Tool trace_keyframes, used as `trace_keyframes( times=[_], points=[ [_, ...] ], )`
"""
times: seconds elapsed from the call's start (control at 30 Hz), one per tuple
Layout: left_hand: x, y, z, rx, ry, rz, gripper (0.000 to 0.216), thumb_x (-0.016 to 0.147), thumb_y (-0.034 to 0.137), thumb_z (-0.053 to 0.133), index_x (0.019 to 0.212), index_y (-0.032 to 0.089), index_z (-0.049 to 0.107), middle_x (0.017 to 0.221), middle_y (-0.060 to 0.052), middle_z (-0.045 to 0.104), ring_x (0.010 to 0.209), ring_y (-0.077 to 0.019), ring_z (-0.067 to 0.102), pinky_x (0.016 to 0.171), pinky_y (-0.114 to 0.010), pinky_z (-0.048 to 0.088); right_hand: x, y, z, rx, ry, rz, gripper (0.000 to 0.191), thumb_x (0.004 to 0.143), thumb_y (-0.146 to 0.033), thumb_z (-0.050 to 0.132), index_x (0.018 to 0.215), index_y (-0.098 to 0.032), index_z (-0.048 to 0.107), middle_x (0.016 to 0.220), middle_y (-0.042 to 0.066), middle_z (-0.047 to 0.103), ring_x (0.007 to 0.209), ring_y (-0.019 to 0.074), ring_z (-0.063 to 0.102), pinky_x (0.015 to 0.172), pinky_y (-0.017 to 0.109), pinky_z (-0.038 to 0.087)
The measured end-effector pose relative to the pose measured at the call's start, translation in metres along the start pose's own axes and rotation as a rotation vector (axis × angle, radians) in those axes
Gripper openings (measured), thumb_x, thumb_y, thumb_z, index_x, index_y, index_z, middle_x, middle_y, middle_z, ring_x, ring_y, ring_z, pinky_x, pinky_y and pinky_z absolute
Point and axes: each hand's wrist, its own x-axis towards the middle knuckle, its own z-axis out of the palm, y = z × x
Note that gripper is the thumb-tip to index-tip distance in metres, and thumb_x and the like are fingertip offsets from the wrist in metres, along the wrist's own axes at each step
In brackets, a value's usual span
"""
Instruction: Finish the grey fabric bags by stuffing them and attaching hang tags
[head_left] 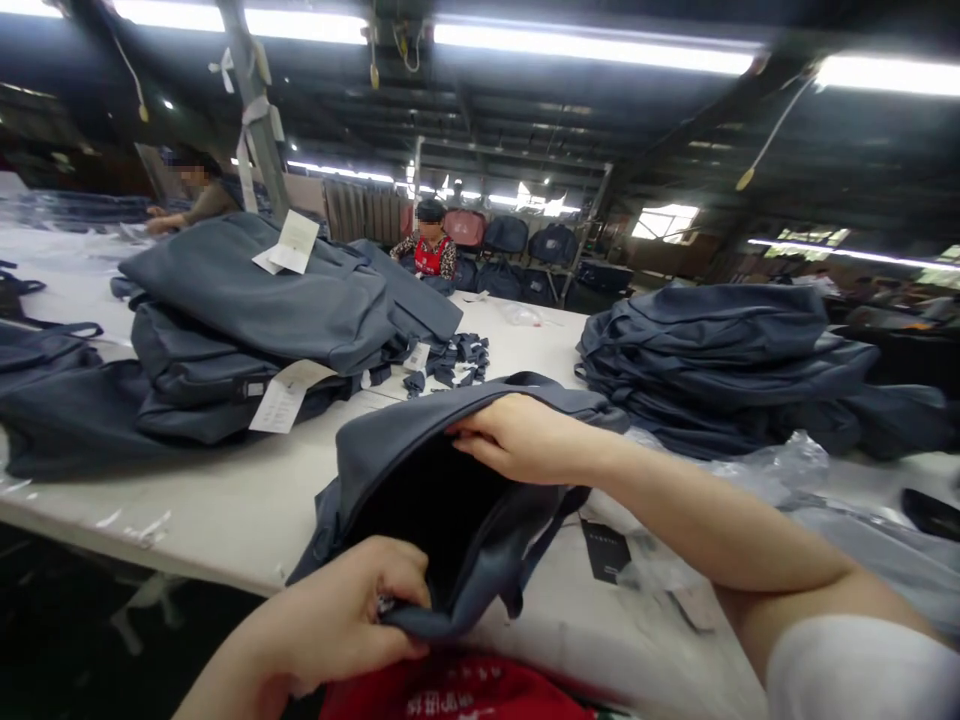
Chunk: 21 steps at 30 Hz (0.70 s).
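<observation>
A grey-blue fabric bag (390, 450) lies open at the near edge of the white table (247, 500), its dark inside showing. My left hand (337, 620) pinches the bag's near rim by the zipper, fingers closed. My right hand (517, 435) grips the far rim of the opening and holds it up, fingers curled over the edge. A black strap (547, 535) hangs from the bag's right side.
A stack of the same bags with white paper tags (285, 395) stands at left (255, 320); another stack lies at right (720, 365). Small fabric pieces (457, 360), a black card (606, 550) and clear plastic (780, 465) lie on the table. Two people work at the far side.
</observation>
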Motion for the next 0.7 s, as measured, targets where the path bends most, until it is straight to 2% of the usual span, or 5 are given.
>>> trace_keyframes(
  times=[0.13,0.23,0.37,0.53,0.7],
  points=[
    [0.011,-0.006,0.012,-0.226,-0.371,0.172,0.019,0.071,0.038,0.073,0.074,0.019,0.075,0.06,0.001,0.047,0.054,-0.0125,0.042,0.05,-0.028,0.029,0.018,0.016,0.005,0.025,0.055,0.156,0.023,0.094,-0.022,0.05,0.106,-0.012,0.068,0.114,0.011,0.068,0.108,0.0248,0.063,0.095,0.037,0.048],
    [0.016,-0.008,0.014,-0.254,-0.409,0.206,0.035,0.069,0.053,0.074,0.078,0.019,0.076,0.061,-0.001,0.049,0.055,-0.0137,0.043,0.05,-0.029,0.03,0.031,0.022,0.009,0.051,0.116,0.177,0.026,0.095,-0.019,0.046,0.109,-0.01,0.066,0.118,0.012,0.067,0.115,0.0255,0.06,0.099,0.038,0.045],
    [0.013,-0.014,0.0,-0.322,-0.109,0.064,0.046,0.067,0.062,0.074,0.082,0.019,0.076,0.069,-0.002,0.056,0.064,-0.0146,0.052,0.058,-0.026,0.039,0.035,0.02,0.014,0.115,0.021,0.02,0.025,0.097,-0.023,0.047,0.109,-0.013,0.067,0.111,0.008,0.07,0.105,0.0209,0.064,0.093,0.032,0.047],
    [0.029,-0.011,-0.011,-0.842,0.657,-0.056,0.059,0.088,0.06,0.04,0.116,0.015,0.065,0.097,-0.011,0.068,0.085,-0.0248,0.063,0.073,-0.037,0.053,0.023,-0.006,0.021,0.064,-0.103,-0.058,0.029,0.09,-0.037,0.061,0.105,-0.013,0.068,0.1,0.007,0.071,0.086,0.0188,0.066,0.074,0.027,0.048],
    [0.053,0.006,-0.007,-0.927,0.797,0.066,0.055,0.091,0.049,0.034,0.129,0.015,0.054,0.113,-0.011,0.068,0.111,-0.0285,0.06,0.098,-0.045,0.047,0.022,-0.02,0.042,-0.042,-0.136,-0.104,0.042,0.081,-0.04,0.072,0.112,-0.013,0.064,0.089,0.007,0.071,0.074,0.0196,0.065,0.064,0.026,0.046]
  ],
)
